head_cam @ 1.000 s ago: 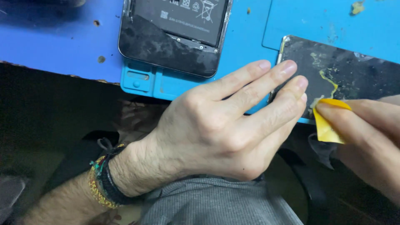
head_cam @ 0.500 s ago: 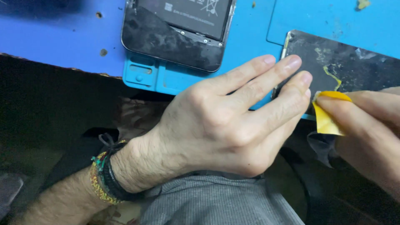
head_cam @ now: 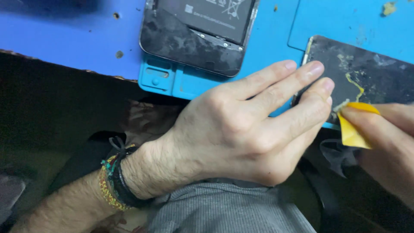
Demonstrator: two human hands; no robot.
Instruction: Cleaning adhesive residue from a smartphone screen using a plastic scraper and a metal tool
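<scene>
The left hand (head_cam: 241, 129) lays its fingers (head_cam: 280, 88) pressed together on the near edge of the dark, glue-streaked rectangular back panel (head_cam: 366, 80), steadying it on the blue silicone mat (head_cam: 267, 47) covering the tabletop, while the right hand (head_cam: 388, 142) pinches a yellow triangular plastic pick (head_cam: 351, 129), scraping adhesive.

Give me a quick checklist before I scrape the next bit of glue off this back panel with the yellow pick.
1. Left hand pinning the dark back panel at its near edge: ok.
2. Yellow pick pinched in the right hand: ok.
3. Pick tip at the yellowish glue strand: ok.
4. Panel fully on the blue mat: cannot tell, its near edge is hidden.
5. Opened phone apart from the panel: ok.
</scene>
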